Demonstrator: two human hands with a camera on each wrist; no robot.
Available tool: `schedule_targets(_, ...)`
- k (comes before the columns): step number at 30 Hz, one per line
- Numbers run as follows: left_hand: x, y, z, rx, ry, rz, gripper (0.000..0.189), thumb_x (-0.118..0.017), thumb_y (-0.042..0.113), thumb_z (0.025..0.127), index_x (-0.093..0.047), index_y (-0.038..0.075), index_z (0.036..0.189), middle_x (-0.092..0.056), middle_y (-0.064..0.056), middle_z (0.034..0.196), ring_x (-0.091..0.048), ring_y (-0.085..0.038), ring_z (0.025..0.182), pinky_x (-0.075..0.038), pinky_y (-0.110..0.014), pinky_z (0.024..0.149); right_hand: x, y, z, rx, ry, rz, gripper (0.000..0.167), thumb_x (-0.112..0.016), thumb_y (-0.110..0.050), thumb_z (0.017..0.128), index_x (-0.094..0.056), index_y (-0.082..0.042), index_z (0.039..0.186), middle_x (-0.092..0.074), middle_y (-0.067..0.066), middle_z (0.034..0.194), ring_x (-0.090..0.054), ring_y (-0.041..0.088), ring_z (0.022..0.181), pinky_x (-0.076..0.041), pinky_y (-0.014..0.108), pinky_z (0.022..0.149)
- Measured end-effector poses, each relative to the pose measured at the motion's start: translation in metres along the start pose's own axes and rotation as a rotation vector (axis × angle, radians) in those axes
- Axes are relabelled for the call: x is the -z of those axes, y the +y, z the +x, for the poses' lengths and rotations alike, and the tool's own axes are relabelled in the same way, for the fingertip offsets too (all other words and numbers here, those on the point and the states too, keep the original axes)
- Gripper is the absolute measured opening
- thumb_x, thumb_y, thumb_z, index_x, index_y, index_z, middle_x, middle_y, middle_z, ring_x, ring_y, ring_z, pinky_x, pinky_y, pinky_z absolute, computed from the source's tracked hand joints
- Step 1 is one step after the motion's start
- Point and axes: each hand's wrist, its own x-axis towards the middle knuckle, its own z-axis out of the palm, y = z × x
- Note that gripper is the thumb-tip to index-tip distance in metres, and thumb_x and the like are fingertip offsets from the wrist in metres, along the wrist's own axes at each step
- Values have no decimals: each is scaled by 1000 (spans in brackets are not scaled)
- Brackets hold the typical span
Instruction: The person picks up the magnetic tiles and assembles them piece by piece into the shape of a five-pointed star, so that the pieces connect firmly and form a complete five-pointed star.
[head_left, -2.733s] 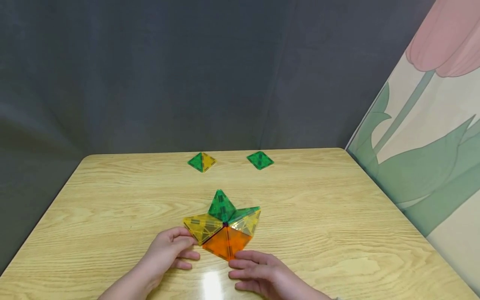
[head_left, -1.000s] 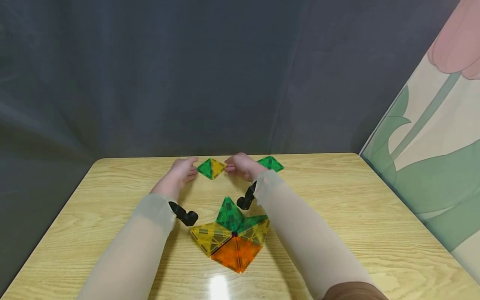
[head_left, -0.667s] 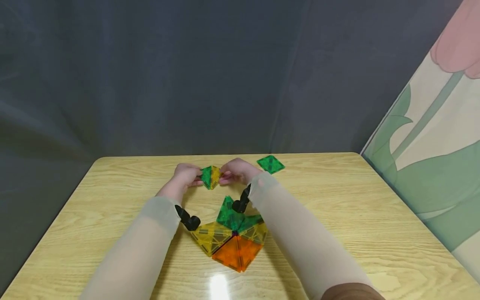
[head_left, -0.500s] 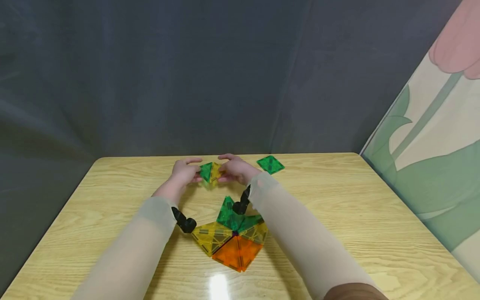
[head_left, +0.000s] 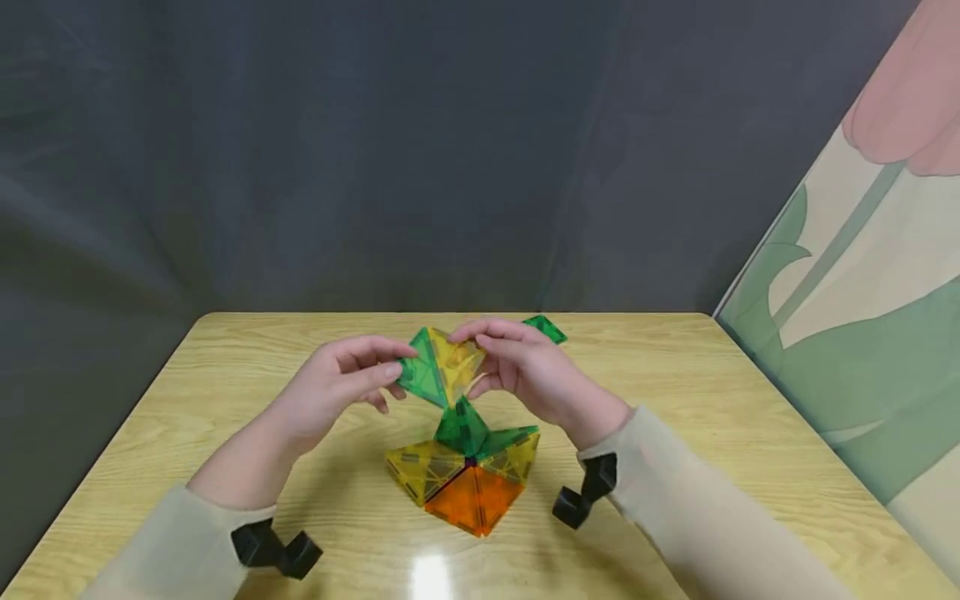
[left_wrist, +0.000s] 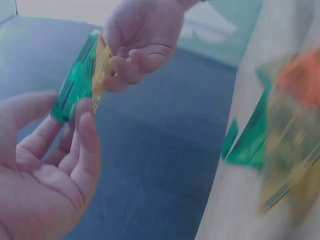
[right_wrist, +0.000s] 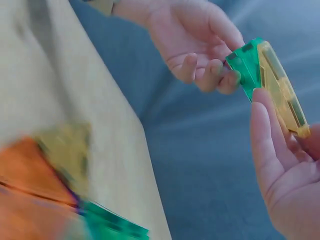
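Held up over the table is a joined pair of see-through triangular magnetic tiles, one green (head_left: 422,375) and one yellow (head_left: 459,365). My left hand (head_left: 330,387) pinches the green side between thumb and fingers. On the yellow side, my right hand (head_left: 536,371) has its own pinch. Both wrist views show the green tile (left_wrist: 77,82) and yellow tile (right_wrist: 280,90) tilted toward each other along their shared edge. Just below and nearer stands a star-like magnetic-tile build, with an orange front (head_left: 476,500), a yellow left point (head_left: 420,468) and a green back point (head_left: 460,429).
Another green tile pair (head_left: 546,328) lies near the table's back edge, partly hidden by my right hand. A dark curtain (head_left: 450,150) hangs behind the wooden table (head_left: 675,433). A flower-patterned panel (head_left: 885,333) lines the right side.
Both hands left the tile build, reached to the back of the table and took hold of the green-and-yellow tile pair. They have lifted it and brought it nearer, above the build.
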Motion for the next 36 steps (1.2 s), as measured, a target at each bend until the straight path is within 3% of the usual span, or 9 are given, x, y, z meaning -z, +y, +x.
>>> schedule_targets(3,-12,-2,-22,-62,-127,-169,27,-53,5,101,-63,0,126,-66,-13,106,-64,-23,87,-56,-34,69,-6,4,-34,48,-75,41,32,-37,-7,107,-61,-2,127,-55,16,128,-66,26,92,-56,45,85)
schedule_targets(5,-21,-9,-35,-81,-227,-320,32,-46,-1,101,-61,1,130,-67,-10,108,-64,-20,89,-56,-30,70,-10,10,-54,83,-94,-10,31,-40,-4,106,-59,0,130,-57,16,130,-66,26,98,-55,46,87)
schedule_targets(8,-36,-25,-53,-49,-341,-502,40,-40,-6,100,-56,1,136,-67,-9,115,-63,-18,94,-54,-28,74,-19,24,-83,107,-80,-82,29,-47,0,102,-56,7,129,-65,21,118,-67,27,98,-55,45,86)
schedule_targets(10,-46,-36,-63,-2,-359,-542,41,-40,-5,100,-55,2,137,-67,-10,114,-64,-16,94,-54,-26,74,-26,36,-99,101,-58,-89,27,-51,1,101,-54,12,125,-68,26,106,-70,27,93,-57,44,82)
schedule_targets(13,-61,-48,-71,66,-315,-534,29,-45,-2,102,-62,0,125,-69,-8,103,-65,-12,85,-55,-23,70,-35,54,-116,53,-40,0,23,-49,-2,103,-52,16,116,-69,27,98,-71,26,85,-59,41,76)
schedule_targets(18,-78,-62,-74,212,-243,-488,15,-50,8,103,-61,2,95,-67,-4,86,-63,-8,69,-53,-19,60,-42,79,-134,-113,-74,271,25,-38,-12,108,-53,9,107,-71,14,95,-72,20,83,-59,31,74)
schedule_targets(23,-85,-71,-75,409,-188,-473,24,-49,20,105,-58,1,93,-65,-5,80,-63,-8,64,-54,-19,58,-43,94,-139,-244,-110,475,33,-29,-14,109,-56,5,108,-71,9,96,-71,15,86,-57,26,79)
schedule_targets(27,-87,-78,-74,505,-135,-453,31,-46,23,106,-60,-2,94,-66,-6,75,-64,-10,61,-55,-21,56,-42,102,-135,-317,-83,498,38,-26,-15,109,-59,4,106,-71,7,95,-70,13,87,-57,26,80)
schedule_targets(36,-85,-86,-67,577,-81,-397,31,-42,18,106,-59,-4,95,-67,-7,76,-65,-11,60,-56,-23,56,-37,112,-125,-361,-26,543,37,-27,-14,109,-59,5,107,-71,8,96,-70,13,87,-56,26,82)
